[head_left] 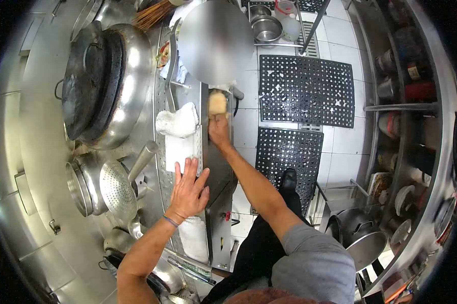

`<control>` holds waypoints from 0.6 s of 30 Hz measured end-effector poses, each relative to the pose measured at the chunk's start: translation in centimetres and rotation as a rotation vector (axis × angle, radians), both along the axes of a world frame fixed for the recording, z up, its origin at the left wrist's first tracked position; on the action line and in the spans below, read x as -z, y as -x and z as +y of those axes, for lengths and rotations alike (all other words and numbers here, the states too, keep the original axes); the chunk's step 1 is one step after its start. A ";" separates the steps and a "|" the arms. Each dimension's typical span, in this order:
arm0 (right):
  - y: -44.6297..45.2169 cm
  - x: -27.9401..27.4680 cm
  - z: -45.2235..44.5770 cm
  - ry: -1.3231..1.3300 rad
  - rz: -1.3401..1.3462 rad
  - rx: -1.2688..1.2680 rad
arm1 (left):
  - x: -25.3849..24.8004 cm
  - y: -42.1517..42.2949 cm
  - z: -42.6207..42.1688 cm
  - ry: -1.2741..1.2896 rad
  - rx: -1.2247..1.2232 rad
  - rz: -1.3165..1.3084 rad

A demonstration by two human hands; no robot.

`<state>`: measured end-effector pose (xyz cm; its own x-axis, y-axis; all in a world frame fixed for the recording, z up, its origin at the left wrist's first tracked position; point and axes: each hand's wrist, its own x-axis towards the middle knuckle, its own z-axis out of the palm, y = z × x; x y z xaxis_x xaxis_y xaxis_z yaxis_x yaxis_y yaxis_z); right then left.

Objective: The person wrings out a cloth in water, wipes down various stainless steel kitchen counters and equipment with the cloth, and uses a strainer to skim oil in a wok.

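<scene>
My left hand (188, 190) lies with its fingers spread at the lower end of a folded white cloth (182, 152) on the steel ledge. Farther up, my right hand (219, 129) holds a yellowish sponge-like block (218, 103) against the steel front below the ledge, its fingers partly hidden. A bunched white cloth (179, 120) rests just above the folded one. Below my left hand is another white cloth (193, 238).
On the left stand a large wok (132, 86), a perforated ladle (118, 187) and pots. Black perforated mats (307, 91) cover part of the tiled floor. Shelves (398, 106) with containers line the right. A blurred round area covers the top centre.
</scene>
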<state>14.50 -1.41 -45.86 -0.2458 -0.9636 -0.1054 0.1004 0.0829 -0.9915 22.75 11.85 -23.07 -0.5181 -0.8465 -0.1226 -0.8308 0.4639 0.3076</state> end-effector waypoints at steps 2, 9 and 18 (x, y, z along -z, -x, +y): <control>1.0 1.8 1.8 -0.027 0.060 -0.031 | 0.2 0.2 -0.1 0.010 0.003 0.007; -1.2 13.2 14.7 -0.730 -0.134 -0.246 | 0.0 0.2 -0.3 -0.013 -0.010 -0.019; 0.8 17.0 -0.8 -0.725 -0.509 0.051 | 0.9 -0.5 0.2 -0.006 0.009 -0.045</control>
